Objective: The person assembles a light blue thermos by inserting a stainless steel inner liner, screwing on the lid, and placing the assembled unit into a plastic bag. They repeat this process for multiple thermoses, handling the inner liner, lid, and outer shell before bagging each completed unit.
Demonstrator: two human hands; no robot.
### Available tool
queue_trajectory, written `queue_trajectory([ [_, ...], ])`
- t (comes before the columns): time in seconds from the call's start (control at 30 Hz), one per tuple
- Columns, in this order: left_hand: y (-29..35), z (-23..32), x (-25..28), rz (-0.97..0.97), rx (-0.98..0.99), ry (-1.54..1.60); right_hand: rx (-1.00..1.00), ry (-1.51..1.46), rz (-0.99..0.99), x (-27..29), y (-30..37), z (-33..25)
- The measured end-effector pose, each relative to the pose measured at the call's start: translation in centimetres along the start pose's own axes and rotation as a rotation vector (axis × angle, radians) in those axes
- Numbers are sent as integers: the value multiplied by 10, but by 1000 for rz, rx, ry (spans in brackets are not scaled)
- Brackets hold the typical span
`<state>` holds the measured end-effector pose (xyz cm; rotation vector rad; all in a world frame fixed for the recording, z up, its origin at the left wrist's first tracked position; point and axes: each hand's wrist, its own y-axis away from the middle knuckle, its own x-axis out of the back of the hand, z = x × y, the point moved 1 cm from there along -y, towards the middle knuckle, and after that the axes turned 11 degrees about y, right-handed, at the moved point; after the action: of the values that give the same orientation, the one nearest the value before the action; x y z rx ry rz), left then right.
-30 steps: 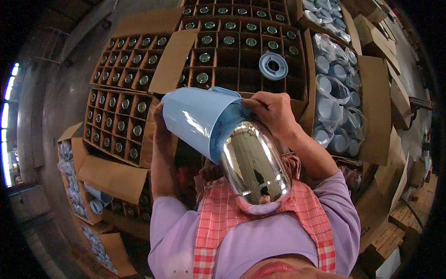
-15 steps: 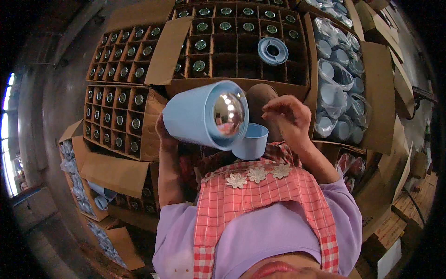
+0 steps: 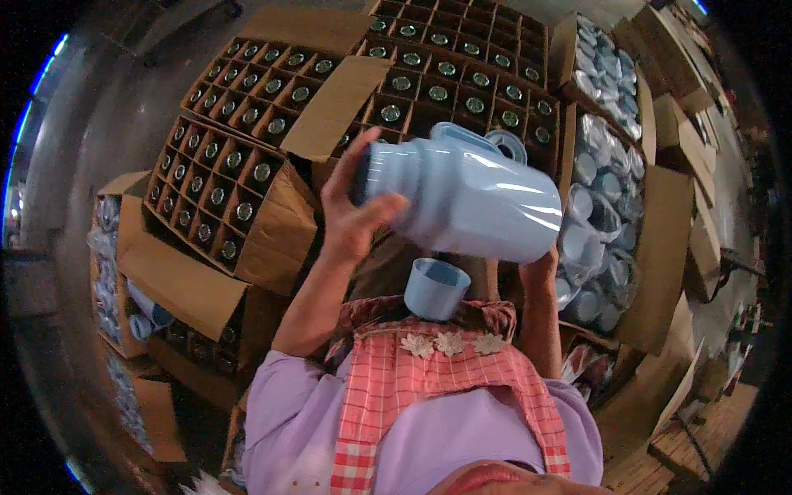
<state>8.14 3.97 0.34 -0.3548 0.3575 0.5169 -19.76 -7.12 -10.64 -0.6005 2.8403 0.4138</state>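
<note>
A light blue thermos flask (image 3: 487, 202) with a side handle lies across in front of me, tilted, its neck to the left and its wide end to the right. My left hand (image 3: 355, 202) wraps round the neck, thumb on the near side. At the wide end my right hand (image 3: 540, 266) grips the flask from beneath; most of its fingers are hidden behind the body. Below the flask, a light blue cup (image 3: 437, 289) rests in my lap with its mouth up. Behind the handle, a light blue ring-shaped plastic part (image 3: 507, 147) is partly covered.
Divided cartons of glass bottle-like liners stand ahead (image 3: 445, 91) and at the left (image 3: 206, 181). On the right, an open carton (image 3: 652, 247) holds light blue cups in clear plastic bags. Raised cardboard flaps (image 3: 338, 107) stick out between the cartons.
The flask has turned; its open end with the silvery liner no longer faces me. My left hand now grips the neck. My right hand, free before, has moved to the wide end.
</note>
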Motion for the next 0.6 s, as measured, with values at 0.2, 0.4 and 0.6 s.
queue_trajectory([
  [0.2, 1, 39, -56, -229, -569, -595, 122, -311, -188, -45, -4, -16],
  [0.4, -1, 41, -67, -212, -482, -596, 263, -403, -155, -47, -4, -15],
  [0.6, -4, 36, -68, -164, -408, -556, 286, -395, -170, -43, -8, -11],
])
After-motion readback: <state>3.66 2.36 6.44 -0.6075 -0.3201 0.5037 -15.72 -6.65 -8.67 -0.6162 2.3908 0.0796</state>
